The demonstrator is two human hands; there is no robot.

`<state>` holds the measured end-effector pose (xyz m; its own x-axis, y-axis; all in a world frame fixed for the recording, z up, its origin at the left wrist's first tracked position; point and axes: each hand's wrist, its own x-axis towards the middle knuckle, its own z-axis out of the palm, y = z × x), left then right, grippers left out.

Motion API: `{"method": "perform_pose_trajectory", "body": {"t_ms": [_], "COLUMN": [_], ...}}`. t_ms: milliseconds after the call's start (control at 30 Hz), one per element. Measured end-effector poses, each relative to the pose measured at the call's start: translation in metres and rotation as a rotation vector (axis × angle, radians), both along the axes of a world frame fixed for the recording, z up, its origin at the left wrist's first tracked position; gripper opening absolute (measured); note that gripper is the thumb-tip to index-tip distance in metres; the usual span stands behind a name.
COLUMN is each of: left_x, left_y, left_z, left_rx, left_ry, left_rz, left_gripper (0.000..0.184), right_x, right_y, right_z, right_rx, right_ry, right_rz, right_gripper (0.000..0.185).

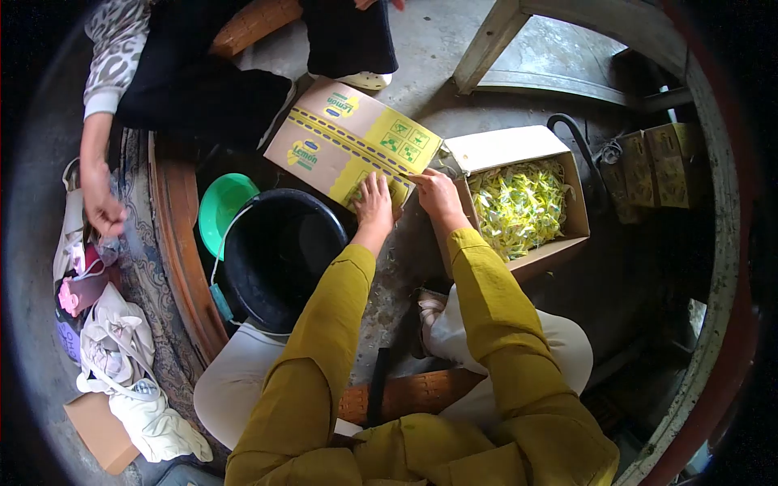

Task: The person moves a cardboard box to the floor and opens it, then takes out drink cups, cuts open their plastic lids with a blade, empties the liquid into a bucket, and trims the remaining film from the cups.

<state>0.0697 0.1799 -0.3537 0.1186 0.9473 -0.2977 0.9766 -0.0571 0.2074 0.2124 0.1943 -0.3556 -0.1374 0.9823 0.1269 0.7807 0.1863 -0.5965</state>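
Pinched together at the fingertips, the right hand [439, 196] had hold of a slim dark object [411, 176], too small to identify, at the right end of the Lemon carton [324, 138], while the left hand [374, 202] lay open, palm down, its fingers a little spread on the printed yellow panel beside it. The carton lay on the floor ahead of the person, its long axis slanting from upper left to lower right, the yellow end pointing right. Its cardboard was smooth and pinkish tan, a band of dark blue dashes ran lengthwise between yellow lines, and the two Lemon logos faced opposite ways. Just right of it stood an open cardboard box [553, 253], its pale flap [502, 146] folded outward, heaped with crinkled, glossy yellow-green sachets [519, 206]. Below the carton, to the left, stood a round black bucket [279, 251] with a thin curved handle, overlapping a smooth green plastic basin [213, 212]. A co-worker's dark-trousered legs [203, 89] were beyond, and that person's blurred hand [105, 206] hung above a patterned rug [150, 251]. Rough grey concrete [421, 57] showed around a worn wooden frame [490, 49] at upper right.
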Motion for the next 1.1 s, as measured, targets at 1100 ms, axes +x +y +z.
{"method": "perform_pose_trajectory", "body": {"t_ms": [1100], "left_x": [0.014], "left_y": [0.048], "left_z": [0.024], "left_rx": [0.008], "left_ry": [0.101], "left_rz": [-0.629], "left_gripper": [0.059], "right_x": [0.04], "right_y": [-0.078], "right_z": [-0.02], "right_rx": [-0.03], "right_ry": [0.344], "right_rz": [-0.554], "right_gripper": [0.029]}}
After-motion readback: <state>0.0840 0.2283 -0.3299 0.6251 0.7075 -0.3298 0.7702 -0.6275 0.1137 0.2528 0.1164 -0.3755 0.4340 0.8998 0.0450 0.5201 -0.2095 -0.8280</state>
